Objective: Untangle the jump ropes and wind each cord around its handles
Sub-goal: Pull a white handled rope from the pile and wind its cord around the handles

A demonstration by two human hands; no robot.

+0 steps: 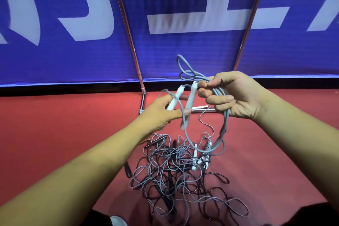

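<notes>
The left hand (161, 110) curls round two white handles (190, 97), held side by side. Just beside it, the right hand (236, 95) grips gathered loops of the grey cord (226, 121). Below both hands, a tangle of grey and black ropes (174, 170) lies on the red floor (55, 115).

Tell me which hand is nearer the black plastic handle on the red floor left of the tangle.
Left. The left hand, holding two white handles, is raised above the black handle; the right hand, gripping looped grey cord, is farther right.
</notes>
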